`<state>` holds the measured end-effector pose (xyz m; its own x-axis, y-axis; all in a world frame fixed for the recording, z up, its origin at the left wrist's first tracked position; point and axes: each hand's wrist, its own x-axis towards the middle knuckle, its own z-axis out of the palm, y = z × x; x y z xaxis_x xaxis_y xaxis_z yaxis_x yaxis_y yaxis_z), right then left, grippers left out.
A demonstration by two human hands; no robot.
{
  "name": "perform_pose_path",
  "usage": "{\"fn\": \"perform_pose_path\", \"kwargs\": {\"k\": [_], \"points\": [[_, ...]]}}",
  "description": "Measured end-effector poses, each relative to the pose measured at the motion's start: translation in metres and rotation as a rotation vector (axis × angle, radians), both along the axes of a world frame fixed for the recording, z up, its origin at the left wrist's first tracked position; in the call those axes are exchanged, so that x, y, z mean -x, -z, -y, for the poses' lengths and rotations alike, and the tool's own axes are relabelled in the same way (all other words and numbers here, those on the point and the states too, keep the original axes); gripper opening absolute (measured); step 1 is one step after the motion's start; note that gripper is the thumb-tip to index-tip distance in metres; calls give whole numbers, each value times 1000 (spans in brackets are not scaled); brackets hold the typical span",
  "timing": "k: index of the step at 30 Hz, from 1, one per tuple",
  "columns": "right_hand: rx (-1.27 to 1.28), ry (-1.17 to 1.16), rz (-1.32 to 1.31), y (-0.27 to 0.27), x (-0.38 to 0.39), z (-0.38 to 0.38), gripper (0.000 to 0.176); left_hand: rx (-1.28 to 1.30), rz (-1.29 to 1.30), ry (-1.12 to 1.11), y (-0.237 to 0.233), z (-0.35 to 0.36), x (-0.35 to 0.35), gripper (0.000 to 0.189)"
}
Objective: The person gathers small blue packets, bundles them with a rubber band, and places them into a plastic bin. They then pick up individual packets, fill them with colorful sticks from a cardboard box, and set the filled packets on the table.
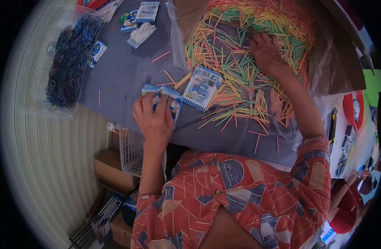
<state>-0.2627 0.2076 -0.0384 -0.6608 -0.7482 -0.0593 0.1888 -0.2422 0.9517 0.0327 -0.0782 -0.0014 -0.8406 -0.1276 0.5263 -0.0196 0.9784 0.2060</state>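
My left hand lies over a couple of blue-and-white printed packets near the table's front edge, its fingers bent down onto them. Just right of it lies another flat packet, its striped ends and printed front facing up. My right hand reaches into a wide heap of thin coloured sticks in pink, yellow, green and orange. Its fingers are curled in among the sticks, and the fingertips are partly hidden, so how many it grips does not show.
A clear plastic tub of dark twisted strands stands at the left. More small packets lie at the back. Cardboard flaps and clear plastic sheeting surround the heap. Below the table sits a white basket. Another person is at the far right.
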Motion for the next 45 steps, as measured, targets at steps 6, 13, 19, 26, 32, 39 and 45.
{"fn": "perform_pose_path", "kwargs": {"k": [6,13,19,26,32,39,45], "points": [[791,65,801,-41,-18,-1,30,-248,-9,-23,1,4,-7,33],[1288,136,1181,-70,-33,1,67,-162,107,-27,9,23,-12,40],[1241,47,1172,-53,-29,-14,72,17,142,-138,-10,28,-14,40],[834,71,603,-14,-15,-16,27,-22,159,185,-30,-53,43,45],[811,26,507,-26,-24,-14,27,31,237,205,1,-78,59,34],[1936,-250,1263,-47,-27,10,34,-39,41,301,9,-63,56,23],[2469,-153,1622,-53,-15,37,27,-297,98,274,-11,-55,57,10]]}}
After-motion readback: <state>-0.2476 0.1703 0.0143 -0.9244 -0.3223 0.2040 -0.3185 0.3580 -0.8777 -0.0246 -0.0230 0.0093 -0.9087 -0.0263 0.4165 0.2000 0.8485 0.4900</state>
